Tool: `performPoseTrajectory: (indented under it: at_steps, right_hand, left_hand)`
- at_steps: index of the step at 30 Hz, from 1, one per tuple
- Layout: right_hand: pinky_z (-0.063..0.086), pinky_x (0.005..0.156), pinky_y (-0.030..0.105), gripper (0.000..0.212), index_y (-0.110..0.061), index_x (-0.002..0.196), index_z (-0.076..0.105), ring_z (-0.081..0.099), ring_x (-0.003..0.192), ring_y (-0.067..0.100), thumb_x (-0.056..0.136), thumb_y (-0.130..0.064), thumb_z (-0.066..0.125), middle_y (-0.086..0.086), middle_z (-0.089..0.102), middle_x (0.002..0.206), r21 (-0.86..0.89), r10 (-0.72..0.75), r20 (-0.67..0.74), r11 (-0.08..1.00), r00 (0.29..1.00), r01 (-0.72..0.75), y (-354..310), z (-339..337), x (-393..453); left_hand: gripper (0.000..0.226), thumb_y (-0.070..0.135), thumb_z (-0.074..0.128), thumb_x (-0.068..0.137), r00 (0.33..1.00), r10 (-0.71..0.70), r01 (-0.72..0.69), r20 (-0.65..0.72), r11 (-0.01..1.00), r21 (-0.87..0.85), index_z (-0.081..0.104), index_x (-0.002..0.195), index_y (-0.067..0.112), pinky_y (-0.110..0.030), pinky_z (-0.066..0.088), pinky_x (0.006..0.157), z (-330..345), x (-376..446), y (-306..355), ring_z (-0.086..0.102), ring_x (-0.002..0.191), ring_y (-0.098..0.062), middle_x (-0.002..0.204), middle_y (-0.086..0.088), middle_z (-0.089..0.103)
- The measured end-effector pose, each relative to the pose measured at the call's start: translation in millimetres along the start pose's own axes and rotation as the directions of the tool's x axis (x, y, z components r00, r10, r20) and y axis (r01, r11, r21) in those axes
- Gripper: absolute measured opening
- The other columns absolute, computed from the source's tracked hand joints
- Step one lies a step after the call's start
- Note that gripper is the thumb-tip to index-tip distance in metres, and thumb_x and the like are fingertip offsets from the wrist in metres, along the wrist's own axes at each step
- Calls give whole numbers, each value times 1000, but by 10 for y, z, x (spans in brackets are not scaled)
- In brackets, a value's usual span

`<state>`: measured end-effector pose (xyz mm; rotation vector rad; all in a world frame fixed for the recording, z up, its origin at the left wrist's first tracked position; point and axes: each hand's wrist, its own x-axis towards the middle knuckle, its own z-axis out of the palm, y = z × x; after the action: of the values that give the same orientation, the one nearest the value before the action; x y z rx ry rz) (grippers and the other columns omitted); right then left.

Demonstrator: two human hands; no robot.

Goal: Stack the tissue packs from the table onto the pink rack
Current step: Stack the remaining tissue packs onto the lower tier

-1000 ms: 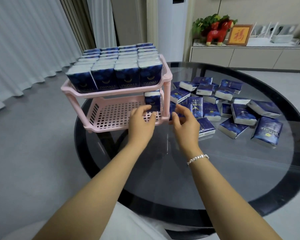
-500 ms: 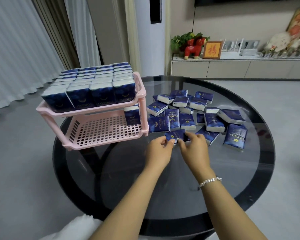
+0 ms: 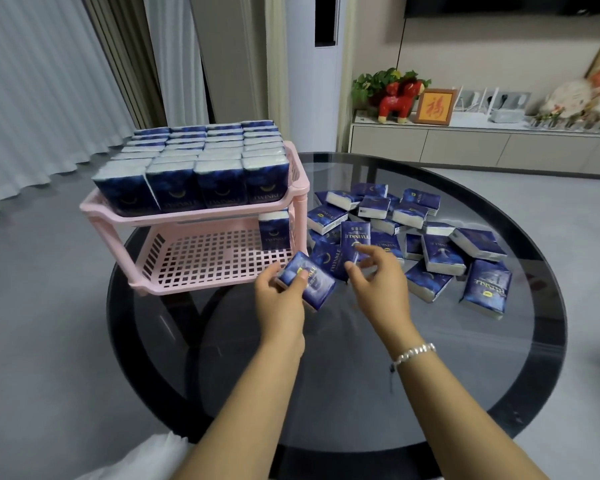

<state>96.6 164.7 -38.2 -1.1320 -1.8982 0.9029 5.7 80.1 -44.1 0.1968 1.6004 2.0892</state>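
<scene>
A pink two-tier rack (image 3: 201,216) stands at the left of the round glass table (image 3: 361,358). Its top tier is full of upright blue tissue packs (image 3: 201,168). One pack (image 3: 274,230) stands upright at the right end of the lower tier. My left hand (image 3: 279,303) grips a blue tissue pack (image 3: 309,282) just in front of the rack's right corner. My right hand (image 3: 378,282) hovers beside it with fingers apart, over the near edge of a loose pile of packs (image 3: 413,233).
The pile spreads over the table's right half, several packs lying flat or tilted. Most of the lower tier's grid floor (image 3: 208,261) is bare. A low cabinet (image 3: 482,147) with ornaments runs along the back wall; curtains hang at left.
Both hands went from the rack's lower tier to the pile and took a pack. The left hand now carries it toward the rack, and the right hand has let go.
</scene>
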Motion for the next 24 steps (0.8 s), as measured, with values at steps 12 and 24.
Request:
performPoseTrajectory:
  at_steps: [12, 24]
  right_hand:
    - [39, 56, 26, 28, -16, 95, 45, 58, 77, 23, 85, -30, 67, -2, 55, 79, -27, 70, 48, 997, 996, -68, 45, 86, 137]
    - [36, 42, 22, 11, -5, 97, 60, 54, 49, 13, 89, -13, 62, 0, 58, 57, 479, 103, 392, 825, 914, -299, -127, -64, -35]
  left_hand:
    - [9, 13, 62, 91, 969, -241, 246, 53, 959, -142, 58, 83, 14, -33, 48, 70, -109, 123, 57, 58, 75, -18, 83, -6, 64]
    - [20, 26, 52, 96, 936, -251, 296, 248, 940, -167, 63, 107, 12, -33, 57, 76, -47, -25, 188, 69, 92, -22, 103, -9, 71]
